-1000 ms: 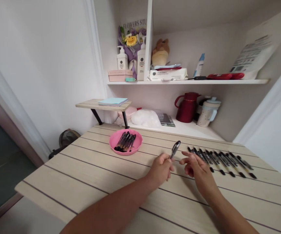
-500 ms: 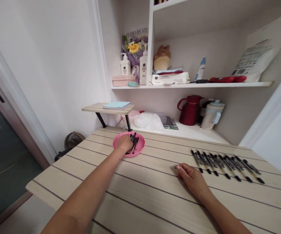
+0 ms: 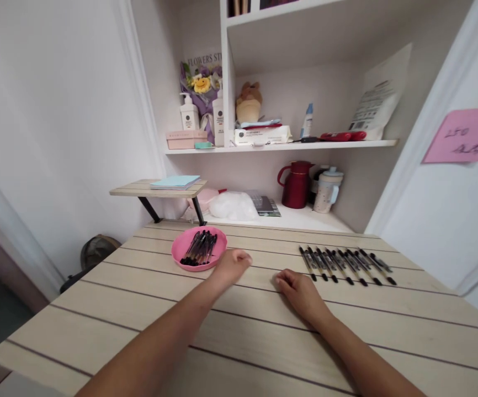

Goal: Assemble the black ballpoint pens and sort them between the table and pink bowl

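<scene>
Two hands lay on the table [image 3: 110,309], left hand [image 3: 233,263] curled by the pink pen dish [image 3: 180,255], grasp unclear, right hand [image 3: 301,290] slack, empty, left of the pen row [image 3: 346,265].

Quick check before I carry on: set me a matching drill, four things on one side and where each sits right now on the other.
Things:
1. dish
2. pen row
3. jug
4. left hand

Places:
A. on the low shelf behind the table
B. on the table, right of the right hand
C. between the dish and the right hand
D. on the table, left of both hands, holding loose pens

Pairs: 1-D, 2-B, 3-A, 4-C
</scene>
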The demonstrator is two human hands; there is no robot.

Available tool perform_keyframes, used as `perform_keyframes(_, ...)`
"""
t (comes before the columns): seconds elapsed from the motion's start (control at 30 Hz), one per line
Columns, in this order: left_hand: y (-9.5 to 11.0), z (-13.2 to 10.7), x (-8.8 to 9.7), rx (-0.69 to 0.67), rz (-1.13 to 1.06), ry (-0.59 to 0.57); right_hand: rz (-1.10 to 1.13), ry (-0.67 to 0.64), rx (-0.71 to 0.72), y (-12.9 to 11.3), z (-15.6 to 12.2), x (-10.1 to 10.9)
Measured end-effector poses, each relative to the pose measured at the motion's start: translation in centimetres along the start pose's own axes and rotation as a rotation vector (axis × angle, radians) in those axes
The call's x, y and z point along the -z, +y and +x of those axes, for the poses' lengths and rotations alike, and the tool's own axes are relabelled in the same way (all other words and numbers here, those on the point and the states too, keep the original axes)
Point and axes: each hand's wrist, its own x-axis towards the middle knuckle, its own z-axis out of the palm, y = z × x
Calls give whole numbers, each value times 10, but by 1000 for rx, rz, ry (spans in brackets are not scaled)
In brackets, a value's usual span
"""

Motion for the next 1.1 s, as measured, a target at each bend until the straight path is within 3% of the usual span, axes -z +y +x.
perform_keyframes(0.17, 0, -14, -50, 107, -352, -357, -553, 98, -255, 14, 10, 29)
perform_keyframes(0.33, -7, -14, -69, 170, -557, -466, -683, 68, -309, 32, 14, 43)
perform_keyframes(0.43, -12, -13, -74, 181, -704, -466, -587, 96, -349, 29, 13, 37)
perform_keyframes(0.5, -16, -12, -77, 198, -838, -413, -408, 104, -347, 20, 10, 27)
perform_keyframes(0.63, -22, -6, -80, 215, -1017, -359, 102, 36, -270, -7, -3, 2)
perform_keyframes(0.7, -24, -4, -80, 215, -1055, -353, 189, -13, -185, -16, -9, -3)
perform_keyframes(0.8, -24, -4, -77, 237, -1065, -361, 99, -42, -130, -11, -6, 11)
perform_keyframes(0.97, -20, -7, -74, 283, -1012, -335, -414, 151, -324, 31, 18, 55)
perform_keyframes(1.1, -18, -11, -76, 241, -970, -359, -558, 144, -389, 52, 31, 61)
